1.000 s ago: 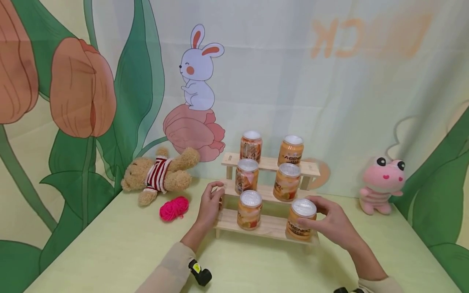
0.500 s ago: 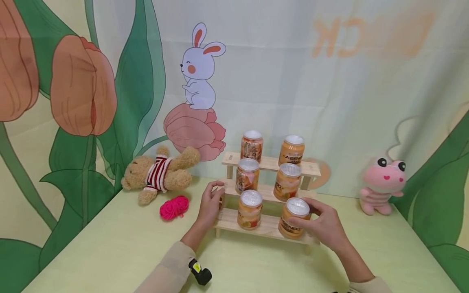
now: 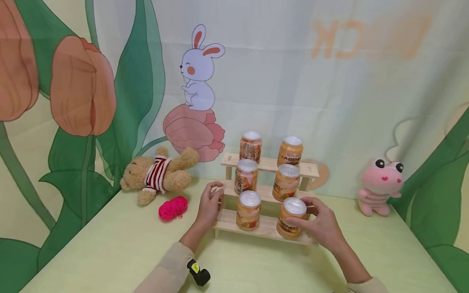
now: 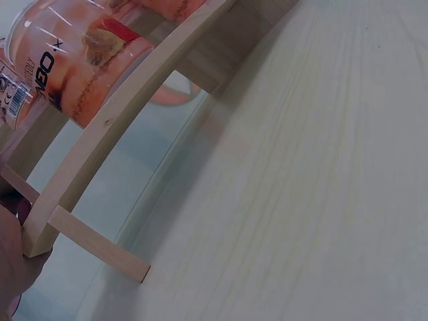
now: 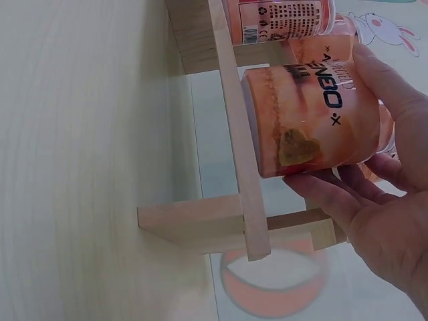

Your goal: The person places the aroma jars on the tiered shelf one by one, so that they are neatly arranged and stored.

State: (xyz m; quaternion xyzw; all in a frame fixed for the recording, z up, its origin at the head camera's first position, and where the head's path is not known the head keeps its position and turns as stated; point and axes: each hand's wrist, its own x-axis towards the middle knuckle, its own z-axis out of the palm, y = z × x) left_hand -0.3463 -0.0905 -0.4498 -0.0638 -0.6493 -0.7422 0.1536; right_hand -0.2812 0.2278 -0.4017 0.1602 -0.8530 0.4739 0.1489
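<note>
A three-step wooden display stand (image 3: pixel 265 226) bears several orange cans with silvery tops, two on each step. My right hand (image 3: pixel 325 224) holds the right-hand can (image 3: pixel 286 229) of the lowest step, thumb in front and fingers behind. In the right wrist view this can (image 5: pixel 311 127) stands with its base on the step board. Beside it to the left is the other lowest can (image 3: pixel 248 215). At the stand's left end my left hand (image 3: pixel 209 206) grips the side with curled fingers; the left wrist view shows only part of that hand (image 4: pixel 9 257) at the board's end.
A teddy bear (image 3: pixel 159 175) in a striped shirt lies at the back left, with pink yarn (image 3: pixel 173 208) in front of it. On the right sits a pink plush frog (image 3: pixel 381 187). A printed curtain (image 3: pixel 264 81) hangs behind the table (image 3: pixel 238 268).
The right hand has shifted the lowest right can to the left along its step, away from the stand's right end. My left hand has stayed at the stand's left side.
</note>
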